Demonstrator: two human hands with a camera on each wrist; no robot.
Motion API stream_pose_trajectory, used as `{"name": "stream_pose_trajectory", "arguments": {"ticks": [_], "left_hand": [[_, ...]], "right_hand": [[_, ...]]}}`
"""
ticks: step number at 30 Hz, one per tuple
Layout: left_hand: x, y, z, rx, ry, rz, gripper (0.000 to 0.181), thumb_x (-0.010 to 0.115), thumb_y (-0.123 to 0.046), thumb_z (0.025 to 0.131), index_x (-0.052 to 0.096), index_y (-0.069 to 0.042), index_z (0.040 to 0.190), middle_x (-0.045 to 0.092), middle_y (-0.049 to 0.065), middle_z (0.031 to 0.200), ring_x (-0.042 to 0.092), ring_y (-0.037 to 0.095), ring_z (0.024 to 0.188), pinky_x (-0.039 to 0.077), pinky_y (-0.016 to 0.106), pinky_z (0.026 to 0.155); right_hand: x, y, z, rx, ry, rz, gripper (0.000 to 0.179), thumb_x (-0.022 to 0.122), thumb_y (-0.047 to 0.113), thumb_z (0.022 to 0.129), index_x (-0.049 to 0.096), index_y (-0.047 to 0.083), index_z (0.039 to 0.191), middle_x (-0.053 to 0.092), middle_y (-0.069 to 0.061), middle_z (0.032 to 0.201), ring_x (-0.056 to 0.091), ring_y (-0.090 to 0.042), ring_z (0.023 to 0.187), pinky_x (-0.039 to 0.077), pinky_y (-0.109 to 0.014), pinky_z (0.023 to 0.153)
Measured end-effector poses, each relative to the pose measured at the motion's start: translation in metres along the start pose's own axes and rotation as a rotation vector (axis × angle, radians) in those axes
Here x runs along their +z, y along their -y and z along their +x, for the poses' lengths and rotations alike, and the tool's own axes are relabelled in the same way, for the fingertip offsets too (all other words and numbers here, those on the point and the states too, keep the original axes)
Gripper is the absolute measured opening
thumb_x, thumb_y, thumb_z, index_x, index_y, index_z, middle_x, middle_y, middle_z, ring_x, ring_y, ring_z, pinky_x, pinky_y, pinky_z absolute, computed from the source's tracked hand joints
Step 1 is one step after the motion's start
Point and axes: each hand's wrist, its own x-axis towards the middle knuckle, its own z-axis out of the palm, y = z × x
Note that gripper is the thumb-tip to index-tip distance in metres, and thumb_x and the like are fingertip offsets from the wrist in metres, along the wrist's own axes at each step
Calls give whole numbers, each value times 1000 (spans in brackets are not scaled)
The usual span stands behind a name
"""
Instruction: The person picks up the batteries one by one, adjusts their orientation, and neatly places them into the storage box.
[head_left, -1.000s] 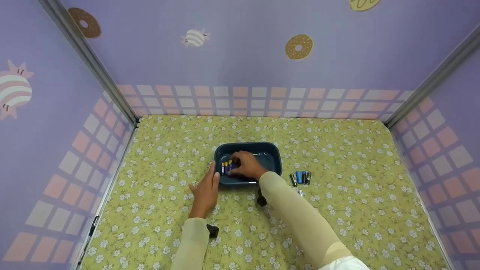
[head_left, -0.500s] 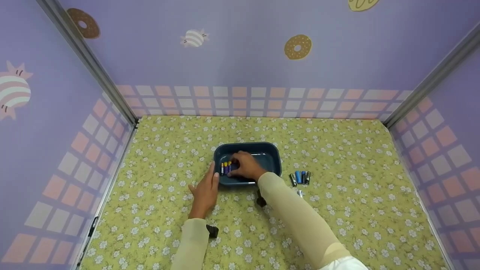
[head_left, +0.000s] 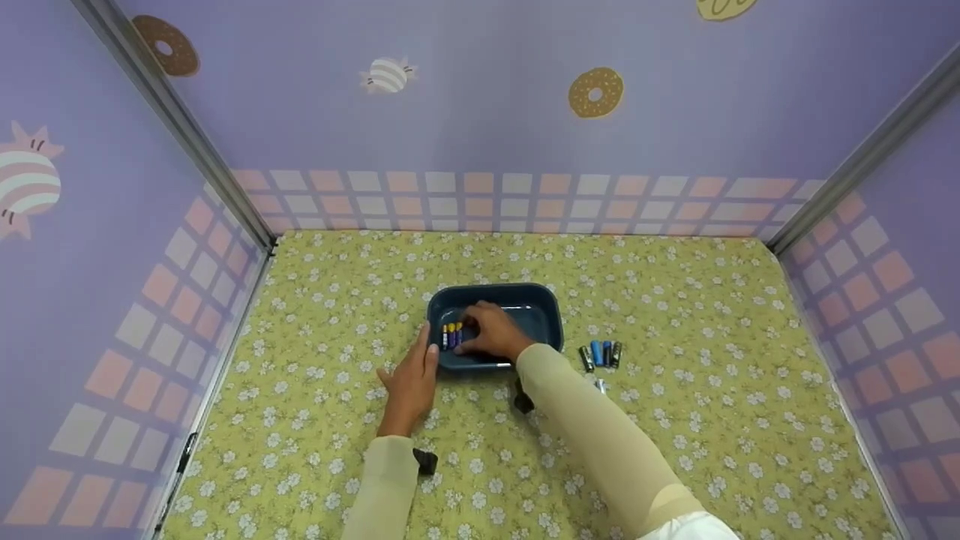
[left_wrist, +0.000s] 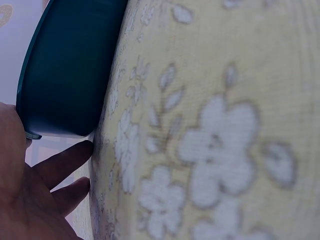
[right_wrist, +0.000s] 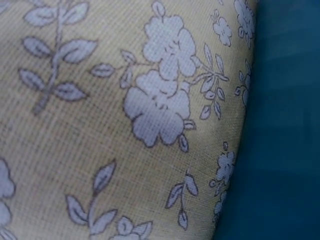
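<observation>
A dark blue-green tray (head_left: 555, 315) stands on the flowered cloth in the head view. In its left part lie small batteries with purple bodies and yellow ends (head_left: 451, 337), side by side. My right hand (head_left: 491, 330) reaches into the tray, thumb and forefinger curled at the ends of a battery beside that row; the hand mostly hides it. My left hand (head_left: 411, 381) rests with extended fingers against the tray's left side. In the left wrist view its fingers (left_wrist: 67, 162) spread below the tray wall (left_wrist: 70, 70). The right wrist view shows cloth and tray wall (right_wrist: 280, 125), no hand.
Right of the tray lie several loose batteries, among them a blue one (head_left: 597, 353) and dark ones (head_left: 616, 355). A silver battery (head_left: 601, 386) is partly behind the right sleeve. Purple patterned walls (head_left: 495, 112) bound the cloth-covered surface (head_left: 697, 315) on three sides.
Hardly anything differs. Both hands keep their places at the tray, and the view has shifted very slightly.
</observation>
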Motion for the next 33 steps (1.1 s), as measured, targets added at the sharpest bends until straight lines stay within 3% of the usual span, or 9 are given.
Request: {"name": "stream_pose_trajectory", "arguments": {"ticks": [11, 18, 28, 33], "left_hand": [[0, -1, -1, -9, 2, 1, 60, 20, -67, 106, 8, -49, 162, 32, -2, 167, 35, 37, 152, -17, 78, 112], [-1, 0, -1, -1, 0, -13, 60, 20, -68, 106, 7, -50, 162, 32, -3, 167, 36, 35, 151, -17, 78, 112], [-1, -1, 1, 6, 1, -20, 60, 24, -61, 109, 10, -44, 164, 33, -1, 166, 37, 36, 151, -17, 79, 111], [0, -2, 0, -3, 0, -8, 59, 23, -61, 109, 8, -45, 164, 32, -1, 167, 35, 36, 152, -17, 79, 112]], "right_hand": [[-4, 1, -1, 6, 5, 61, 61, 89, 46, 77, 68, 12, 123, 63, -4, 112, 60, -18, 100, 54, -39, 92], [-14, 4, -3, -47, -34, 133, 56, 88, 38, 81, 68, 8, 124, 64, -8, 114, 61, -22, 102, 55, -42, 93], [-50, 12, -12, -123, -82, 184, 58, 85, 34, 86, 64, 5, 132, 64, -19, 121, 63, -38, 107, 53, -47, 90], [-73, 11, -22, -155, -116, 140, 59, 81, 41, 88, 63, 7, 133, 63, -16, 121, 62, -34, 104, 53, -44, 89]]}}
